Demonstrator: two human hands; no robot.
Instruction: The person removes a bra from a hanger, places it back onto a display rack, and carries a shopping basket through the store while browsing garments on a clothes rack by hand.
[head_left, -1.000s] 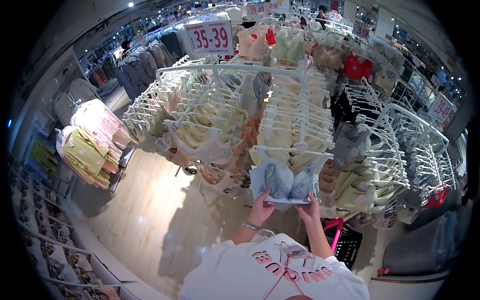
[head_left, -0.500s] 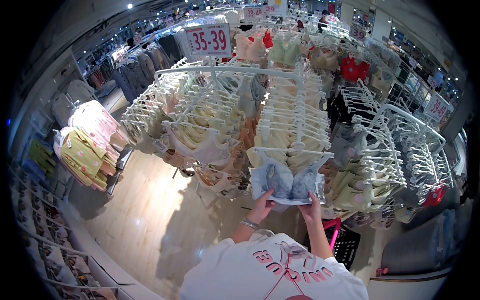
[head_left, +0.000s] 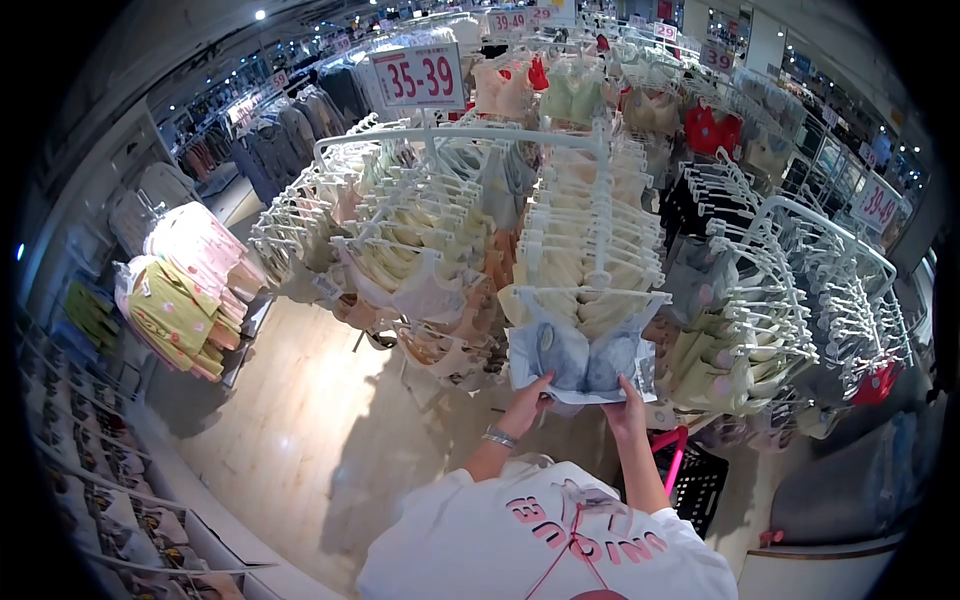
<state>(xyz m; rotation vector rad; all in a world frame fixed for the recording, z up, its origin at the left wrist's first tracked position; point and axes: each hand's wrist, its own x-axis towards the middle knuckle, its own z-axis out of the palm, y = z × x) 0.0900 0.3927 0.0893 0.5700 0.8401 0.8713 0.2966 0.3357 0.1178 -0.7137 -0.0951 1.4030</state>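
Note:
A grey-blue bra (head_left: pixel 566 358) in a clear plastic bag hangs from a white hanger (head_left: pixel 590 293) at the front of the middle rack row. My left hand (head_left: pixel 526 404) grips the bag's lower edge, thumb on the front and fingers partly hidden behind. On the opposite side my right hand (head_left: pixel 627 412) pinches the same lower edge, with its thumb over the front. The bag is tilted toward me. Behind it, cream bras (head_left: pixel 560 258) hang in a close row.
A black basket with a pink handle (head_left: pixel 676 462) is low at my right. Pale bras (head_left: pixel 430 290) crowd the rack to the left, and more bra racks (head_left: pixel 785 290) stand right. A price sign (head_left: pixel 418 78) rises above. Pyjamas (head_left: pixel 180 300) hang far left over the wooden floor (head_left: pixel 285 425).
Both hands keep their hold on the bagged bra. The bag's front has turned slightly, and its lower edge looks flatter and more spread. The whole view has shifted a little.

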